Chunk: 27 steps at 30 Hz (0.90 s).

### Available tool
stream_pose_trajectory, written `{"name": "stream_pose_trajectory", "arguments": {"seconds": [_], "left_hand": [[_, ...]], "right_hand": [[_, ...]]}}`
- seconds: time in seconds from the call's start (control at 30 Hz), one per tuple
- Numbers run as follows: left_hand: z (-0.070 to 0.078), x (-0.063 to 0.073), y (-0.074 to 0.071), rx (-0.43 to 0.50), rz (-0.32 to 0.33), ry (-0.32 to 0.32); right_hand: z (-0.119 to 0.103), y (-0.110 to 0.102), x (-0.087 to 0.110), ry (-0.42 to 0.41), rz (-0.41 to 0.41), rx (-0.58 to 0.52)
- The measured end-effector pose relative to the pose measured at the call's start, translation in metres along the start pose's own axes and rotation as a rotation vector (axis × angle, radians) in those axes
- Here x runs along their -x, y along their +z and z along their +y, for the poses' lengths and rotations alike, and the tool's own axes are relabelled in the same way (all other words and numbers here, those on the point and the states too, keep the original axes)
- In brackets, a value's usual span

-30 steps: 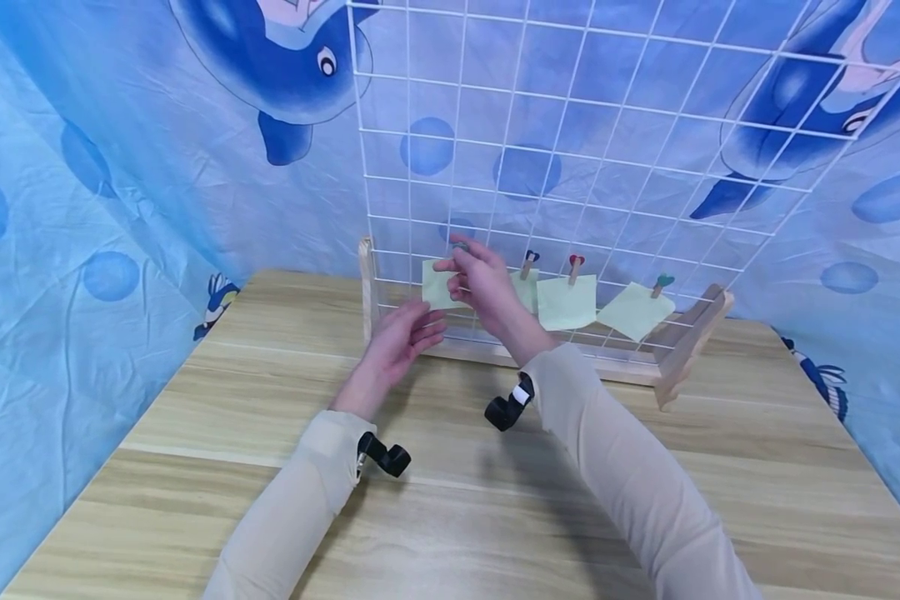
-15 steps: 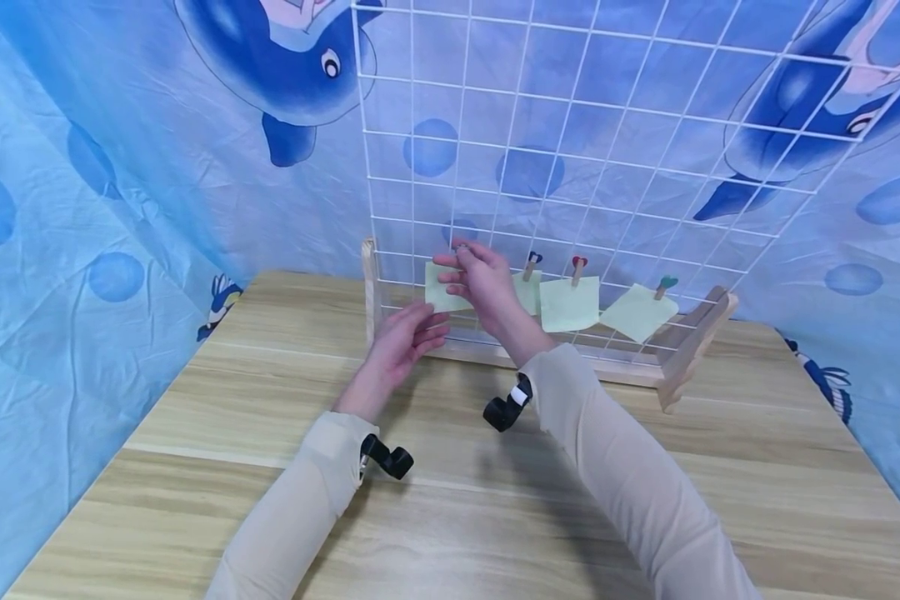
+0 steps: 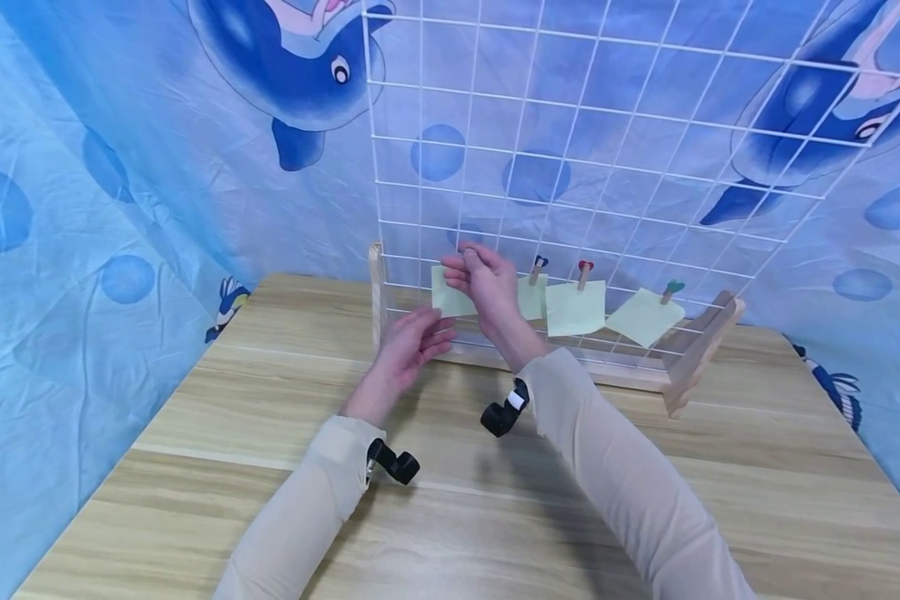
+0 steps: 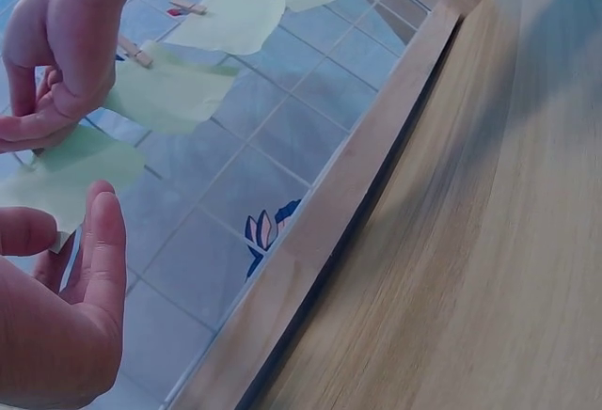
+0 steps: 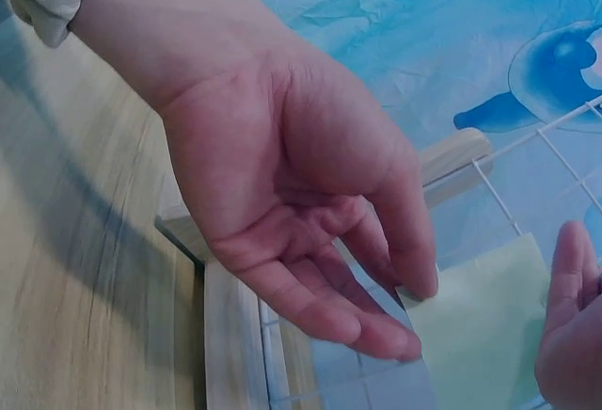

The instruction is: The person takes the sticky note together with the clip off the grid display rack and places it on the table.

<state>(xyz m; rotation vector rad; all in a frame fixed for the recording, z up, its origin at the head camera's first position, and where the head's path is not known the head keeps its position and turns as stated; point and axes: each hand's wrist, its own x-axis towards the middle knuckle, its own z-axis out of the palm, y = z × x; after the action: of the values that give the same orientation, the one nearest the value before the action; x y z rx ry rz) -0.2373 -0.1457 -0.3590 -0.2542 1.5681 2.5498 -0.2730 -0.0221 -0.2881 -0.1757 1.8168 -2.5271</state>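
Observation:
My left hand (image 3: pixel 412 343) pinches the lower left corner of a pale green paper note (image 3: pixel 448 296), which lies against a white wire grid (image 3: pixel 506 158). Thumb and finger meet at that corner in the left wrist view. Above it, my right hand (image 3: pixel 492 287) has its fingertips together at the note's top edge. Beneath them a bit of a small wooden clothespin (image 4: pixel 38 153) shows in the left wrist view; most of it is hidden. In the right wrist view, the left hand (image 5: pixel 292 175) is large and the right hand (image 5: pixel 572 330) sits at the edge.
Further right hang several green notes (image 3: pixel 574 308), with clothespins topped by a blue heart (image 3: pixel 540 262), a red heart (image 3: pixel 585 265) and a green heart (image 3: pixel 674 286). A wooden stand (image 3: pixel 701 354) carries the grid on the table (image 3: pixel 450 500). Blue dolphin cloth (image 3: pixel 157 192) hangs behind.
The whole head view has shifted slightly right and down. Both hands stay at the same note. The greenish heart seen earlier at my right fingertips is now hidden by the fingers.

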Motion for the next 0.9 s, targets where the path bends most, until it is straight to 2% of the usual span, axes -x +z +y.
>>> {"name": "stream_pose_trajectory", "arguments": {"seconds": [0.37, 0.7, 0.9], "left_hand": [[0.000, 0.001, 0.004, 0.018, 0.002, -0.003], [0.000, 0.002, 0.005, -0.025, 0.001, -0.006], [0.000, 0.003, 0.005, -0.041, 0.009, -0.006]], "right_hand": [[0.003, 0.011, 0.003, -0.094, 0.110, 0.003], [0.003, 0.009, 0.003, -0.127, 0.108, 0.034], [0.000, 0.008, 0.003, -0.167, 0.080, 0.063]]}}
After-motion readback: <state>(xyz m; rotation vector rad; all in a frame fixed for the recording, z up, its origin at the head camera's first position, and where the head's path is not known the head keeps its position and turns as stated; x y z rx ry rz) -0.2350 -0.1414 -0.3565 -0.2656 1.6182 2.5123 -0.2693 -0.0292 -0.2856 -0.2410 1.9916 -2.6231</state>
